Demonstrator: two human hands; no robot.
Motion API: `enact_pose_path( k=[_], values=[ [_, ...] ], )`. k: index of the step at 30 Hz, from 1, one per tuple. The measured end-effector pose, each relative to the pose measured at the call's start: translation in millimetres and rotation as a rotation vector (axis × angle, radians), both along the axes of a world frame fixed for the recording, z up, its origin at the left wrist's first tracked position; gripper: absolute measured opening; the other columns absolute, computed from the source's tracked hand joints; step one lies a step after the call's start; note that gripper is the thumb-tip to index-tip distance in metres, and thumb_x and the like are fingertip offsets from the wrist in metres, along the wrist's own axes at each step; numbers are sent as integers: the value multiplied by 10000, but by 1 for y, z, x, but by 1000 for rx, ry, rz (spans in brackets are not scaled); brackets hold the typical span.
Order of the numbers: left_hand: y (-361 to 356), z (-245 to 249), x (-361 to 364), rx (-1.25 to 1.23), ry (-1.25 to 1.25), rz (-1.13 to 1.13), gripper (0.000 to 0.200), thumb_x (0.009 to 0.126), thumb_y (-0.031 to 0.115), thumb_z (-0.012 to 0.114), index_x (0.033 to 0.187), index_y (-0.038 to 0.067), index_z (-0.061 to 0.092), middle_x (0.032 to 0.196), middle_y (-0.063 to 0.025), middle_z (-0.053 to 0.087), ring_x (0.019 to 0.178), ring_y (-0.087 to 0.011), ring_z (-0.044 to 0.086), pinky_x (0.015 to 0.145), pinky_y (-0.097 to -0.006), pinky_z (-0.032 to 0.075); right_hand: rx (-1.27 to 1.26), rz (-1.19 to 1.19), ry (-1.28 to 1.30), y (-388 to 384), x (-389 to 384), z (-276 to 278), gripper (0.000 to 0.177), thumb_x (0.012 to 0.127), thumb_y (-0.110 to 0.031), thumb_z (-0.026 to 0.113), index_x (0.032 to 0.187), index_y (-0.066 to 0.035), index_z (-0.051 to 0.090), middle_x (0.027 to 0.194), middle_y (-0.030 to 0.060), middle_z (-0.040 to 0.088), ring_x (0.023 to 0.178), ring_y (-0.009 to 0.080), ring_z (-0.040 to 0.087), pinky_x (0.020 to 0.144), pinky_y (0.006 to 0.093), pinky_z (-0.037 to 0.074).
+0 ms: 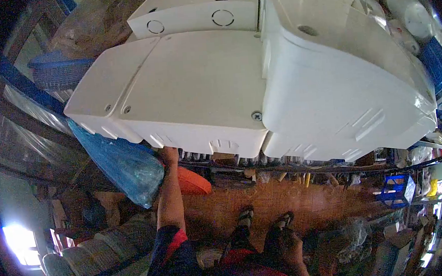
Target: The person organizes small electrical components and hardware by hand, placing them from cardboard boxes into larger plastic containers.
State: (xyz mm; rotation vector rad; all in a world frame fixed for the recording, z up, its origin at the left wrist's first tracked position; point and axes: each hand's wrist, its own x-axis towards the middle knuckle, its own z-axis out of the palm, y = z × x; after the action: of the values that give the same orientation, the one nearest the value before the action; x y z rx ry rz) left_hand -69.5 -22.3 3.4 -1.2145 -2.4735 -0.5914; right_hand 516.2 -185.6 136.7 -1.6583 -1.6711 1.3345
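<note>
Large white plastic boxes with screws in their corners fill the upper part of the view: a wide one (201,78) in the middle, a narrower one (109,79) at its left and a taller one (330,89) at the right. My left hand (169,154) reaches up to the lower edge of the wide box; its fingers are hidden behind that edge. Beside my left forearm hang a blue plastic bag (125,165) and an orange-red object (194,181). My right hand (291,246) is low, near my body, dim and blurred, with its fingers not clearly visible.
A blue basket (60,72) is at the upper left. On the right stand a blue crate (395,191) and bagged white items (407,12). Rolled material (91,257) lies at lower left. My feet are on the brown floor (317,198).
</note>
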Motion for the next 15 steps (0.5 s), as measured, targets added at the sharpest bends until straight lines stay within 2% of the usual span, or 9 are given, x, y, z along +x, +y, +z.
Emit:
enact_pose_path(
  k=[2,4,6,7,8,9,11,13,15],
  values=[
    [0,12,1,14,-6,-18,534,752,207,636,1219,3,476,1249,-256,462,1146,-425,438,938,-483,387,-2,-22,76,-5,3,-6,285,768,9,595,1052,-19,576,947,83,633,848,172,587,751,290,471],
    [3,5,-3,-2,-77,0,545,760,219,629,1233,3,466,1275,-261,437,1169,-422,419,951,-482,376,23,19,88,11,-15,31,280,766,22,592,1043,-13,578,936,83,631,831,166,582,739,290,473],
    [6,-20,-16,-32,-177,27,563,774,239,617,1257,5,447,1311,-271,396,1201,-418,389,970,-480,359,88,57,24,2,4,-10,283,755,25,606,1035,-9,580,936,83,632,825,166,584,725,297,476],
    [9,-50,-26,4,-169,5,526,780,230,608,1233,3,467,1282,-269,424,1176,-415,414,953,-475,376,119,76,-8,-6,17,-38,285,749,27,613,1030,-7,582,936,84,632,822,165,584,718,300,478],
    [10,-77,-34,40,-161,-16,489,787,221,599,1209,0,487,1253,-266,452,1150,-412,440,935,-469,393,27,13,38,-12,28,-64,286,748,11,624,1030,-9,582,932,87,634,825,167,588,717,303,480],
    [12,-80,-31,76,-153,-38,454,794,211,590,1186,-2,506,1225,-263,479,1124,-410,465,918,-463,410,-64,-49,84,-12,28,-72,288,746,-4,635,1029,-11,583,928,90,637,828,168,592,717,305,482],
    [10,-85,-29,39,-139,-20,442,794,206,589,1176,-2,511,1213,-261,485,1115,-407,470,911,-460,414,-64,-33,58,-17,34,-83,290,749,-43,651,1029,-11,583,918,96,641,829,173,599,713,311,486],
    [12,-58,-13,-13,-142,13,430,794,201,588,1166,-3,515,1202,-259,491,1106,-405,476,904,-458,418,117,124,-88,-3,15,-30,297,758,-89,661,1032,-8,580,907,101,646,825,180,605,708,319,489],
    [16,-41,-7,-41,-153,32,419,793,196,587,1156,-3,520,1191,-258,497,1097,-403,481,898,-455,423,46,104,-138,4,7,-10,296,773,-117,659,1037,-8,579,897,105,648,824,186,608,715,323,491]
  ],
)
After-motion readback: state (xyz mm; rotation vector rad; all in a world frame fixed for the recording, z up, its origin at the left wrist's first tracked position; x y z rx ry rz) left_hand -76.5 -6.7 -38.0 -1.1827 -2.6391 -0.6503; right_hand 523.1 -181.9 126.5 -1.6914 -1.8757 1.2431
